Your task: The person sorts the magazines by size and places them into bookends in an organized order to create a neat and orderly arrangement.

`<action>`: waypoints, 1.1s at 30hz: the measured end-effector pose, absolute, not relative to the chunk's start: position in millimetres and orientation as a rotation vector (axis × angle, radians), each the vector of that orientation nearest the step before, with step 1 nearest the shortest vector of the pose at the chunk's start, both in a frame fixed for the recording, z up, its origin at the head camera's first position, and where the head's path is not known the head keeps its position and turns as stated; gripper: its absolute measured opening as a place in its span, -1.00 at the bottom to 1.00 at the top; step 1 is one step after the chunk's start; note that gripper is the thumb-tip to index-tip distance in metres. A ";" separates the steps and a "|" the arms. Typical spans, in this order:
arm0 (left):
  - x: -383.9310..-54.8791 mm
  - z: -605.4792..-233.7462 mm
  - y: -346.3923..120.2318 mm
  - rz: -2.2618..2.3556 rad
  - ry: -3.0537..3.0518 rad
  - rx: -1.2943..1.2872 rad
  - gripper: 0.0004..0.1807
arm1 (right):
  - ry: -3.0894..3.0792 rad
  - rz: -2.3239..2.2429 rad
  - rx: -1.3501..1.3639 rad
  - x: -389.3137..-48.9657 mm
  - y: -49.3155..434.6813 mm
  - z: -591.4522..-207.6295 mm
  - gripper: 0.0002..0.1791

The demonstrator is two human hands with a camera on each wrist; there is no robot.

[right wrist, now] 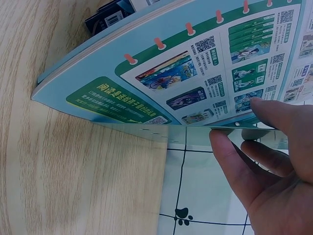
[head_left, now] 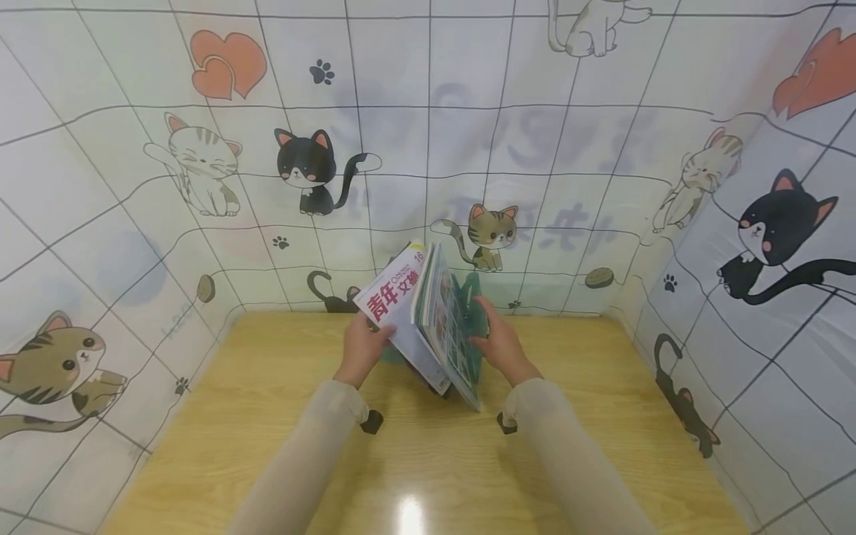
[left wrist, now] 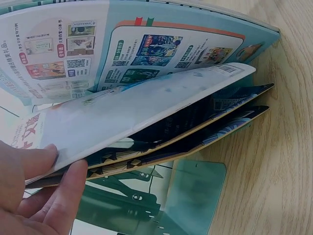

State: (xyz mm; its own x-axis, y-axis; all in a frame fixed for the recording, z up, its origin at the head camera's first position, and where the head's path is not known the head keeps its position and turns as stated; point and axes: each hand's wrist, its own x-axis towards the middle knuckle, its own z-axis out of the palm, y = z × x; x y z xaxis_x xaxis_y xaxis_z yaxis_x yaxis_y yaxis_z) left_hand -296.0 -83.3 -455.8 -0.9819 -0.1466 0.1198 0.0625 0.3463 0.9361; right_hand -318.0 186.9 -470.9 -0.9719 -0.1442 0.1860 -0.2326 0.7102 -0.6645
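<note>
Several magazines and books lean in a bunch at mid-table in the head view. A white magazine point(head_left: 416, 349) with a red Chinese title tilts left. My left hand point(head_left: 363, 343) grips its edge, thumb on the white cover; dark-covered books point(left wrist: 195, 122) lie beneath it at the fingers. A light-blue magazine point(right wrist: 161, 83) with printed panels and codes stands nearer my right hand point(head_left: 498, 343). This hand pinches the edge of a green metal bookend point(head_left: 475, 297) beside that magazine, its thumb overlapping the cover in the right wrist view. Part of the bookend is hidden behind the magazines.
A light wood table point(head_left: 428, 475) lies under the books. Behind and at both sides hangs a white grid-patterned cloth point(head_left: 401, 148) printed with cats, hearts and paws. In the left wrist view, a green base plate point(left wrist: 200, 191) lies flat on the table.
</note>
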 end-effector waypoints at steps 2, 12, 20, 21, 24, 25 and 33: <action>-296.3 -456.9 -82.6 -1.697 -2.401 0.082 -0.49 | -2.793 1.105 0.309 -318.1 186.7 -470.7 0.00; -297.6 -460.4 -81.2 -1.602 -2.427 0.108 -0.70 | -2.805 1.080 0.303 -317.4 187.5 -469.4 0.01; -301.3 -468.7 -80.6 -1.654 -2.488 0.032 -0.71 | -2.817 1.062 0.304 -318.3 188.9 -472.1 0.01; -301.2 -469.4 -80.5 -1.656 -2.488 0.028 -0.70 | -2.817 1.057 0.306 -318.5 189.0 -472.4 0.01; -301.6 -470.4 -80.2 -1.641 -2.492 0.017 -0.70 | -2.812 1.061 0.298 -318.3 188.8 -473.0 0.01; -301.9 -470.8 -80.0 -1.637 -2.492 0.020 -0.69 | -2.811 1.059 0.297 -318.2 188.9 -473.1 0.01; -301.9 -470.1 -77.5 -1.548 -2.475 0.110 -0.73 | -2.790 1.090 0.330 -317.7 187.9 -471.6 -0.01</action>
State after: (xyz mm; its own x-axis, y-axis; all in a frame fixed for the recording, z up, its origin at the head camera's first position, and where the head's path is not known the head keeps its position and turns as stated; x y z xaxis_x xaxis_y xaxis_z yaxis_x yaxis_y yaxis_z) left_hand -301.9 -77.5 -470.1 -0.9731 -0.1785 0.1457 0.0529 0.4423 0.8953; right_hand -317.7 187.9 -471.6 -0.9679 -0.1560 0.1969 -0.2481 0.7156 -0.6530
